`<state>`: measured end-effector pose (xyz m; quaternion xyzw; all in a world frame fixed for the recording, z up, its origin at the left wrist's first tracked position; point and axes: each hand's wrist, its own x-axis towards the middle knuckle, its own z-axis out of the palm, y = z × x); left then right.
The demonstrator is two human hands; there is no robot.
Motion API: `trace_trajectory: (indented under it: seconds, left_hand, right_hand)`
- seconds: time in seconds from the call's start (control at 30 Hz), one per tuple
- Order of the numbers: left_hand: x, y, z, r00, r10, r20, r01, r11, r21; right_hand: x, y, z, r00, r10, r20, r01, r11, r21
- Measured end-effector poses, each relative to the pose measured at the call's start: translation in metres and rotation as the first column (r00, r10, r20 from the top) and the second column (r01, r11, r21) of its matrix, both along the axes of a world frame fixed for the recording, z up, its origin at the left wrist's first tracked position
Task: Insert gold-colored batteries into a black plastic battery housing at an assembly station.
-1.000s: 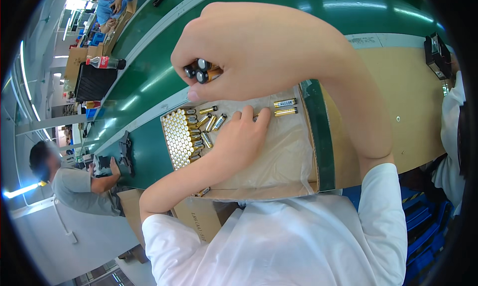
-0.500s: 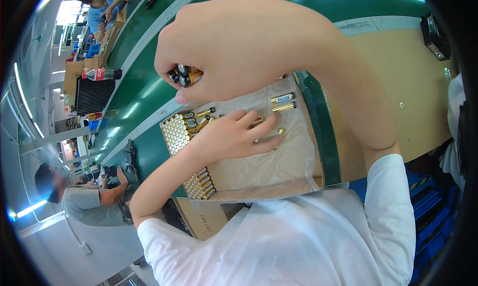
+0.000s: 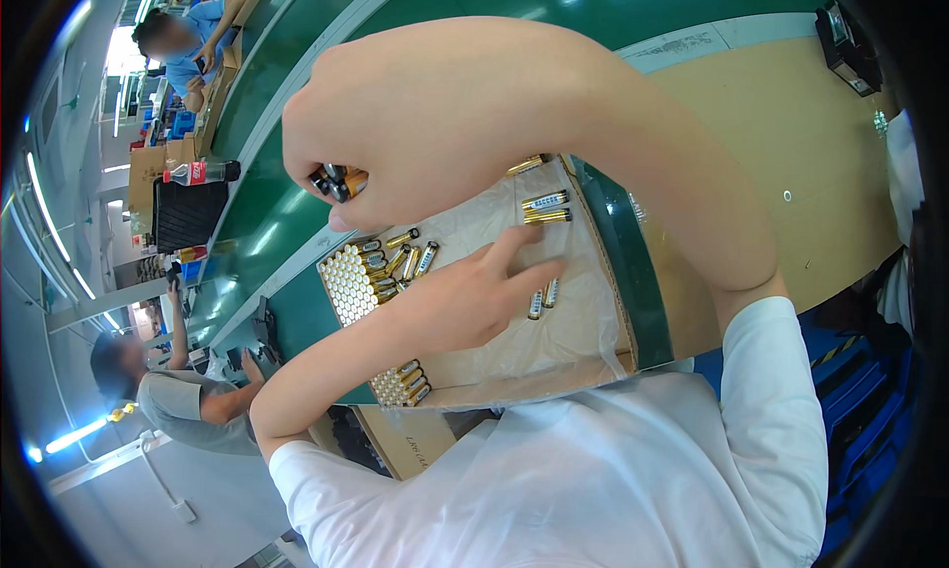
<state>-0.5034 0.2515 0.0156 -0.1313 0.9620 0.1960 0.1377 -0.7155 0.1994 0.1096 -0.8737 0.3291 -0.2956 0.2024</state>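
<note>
My right hand is raised above the box and shut on a few gold-and-black batteries, whose ends stick out below the fingers. My left hand lies flat with fingers spread on the plastic lining of a cardboard box. Its fingertips are close to two loose batteries. A block of upright batteries fills the box's left side, with loose ones beside it. Another pair of batteries lies at the far side, and a small cluster sits at the near corner.
The box sits by a green conveyor belt and a tan table. A seated person in grey is at lower left, another in blue at top left. A red-labelled bottle and black tray stand left.
My right hand with its batteries has drifted left and slightly down in view. My left hand has slid a little to the right across the lining toward the loose batteries.
</note>
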Motion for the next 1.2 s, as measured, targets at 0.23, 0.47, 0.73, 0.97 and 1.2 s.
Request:
trace_trajectory:
  seconds: [0.23, 0.47, 0.73, 0.97, 1.2]
  left_hand:
    - [-0.003, -0.003, 0.009, 0.942, -0.326, 0.086, 0.336, 0.924, -0.185]
    - [-0.007, -0.002, -0.006, 0.913, -0.408, 0.013, 0.395, 0.875, -0.279]
    - [-0.005, 0.003, -0.019, 0.987, -0.115, -0.111, 0.080, 0.956, -0.281]
    - [-0.014, 0.003, -0.036, 0.953, 0.045, -0.301, -0.137, 0.946, -0.292]
    - [-0.028, -0.003, -0.041, 0.961, 0.083, -0.264, -0.176, 0.919, -0.352]
  right_hand:
    - [0.001, -0.002, 0.002, 0.998, 0.027, -0.059, -0.027, 1.000, 0.000]
    - [0.000, 0.000, 0.006, 0.995, 0.059, -0.086, -0.055, 0.998, 0.040]
    - [0.001, 0.002, 0.001, 0.998, 0.036, -0.054, -0.037, 0.999, -0.002]
    - [0.007, 0.000, 0.000, 0.999, 0.039, -0.018, -0.038, 0.999, 0.025]
    - [0.002, 0.004, -0.001, 0.999, 0.033, -0.006, -0.033, 0.999, -0.009]
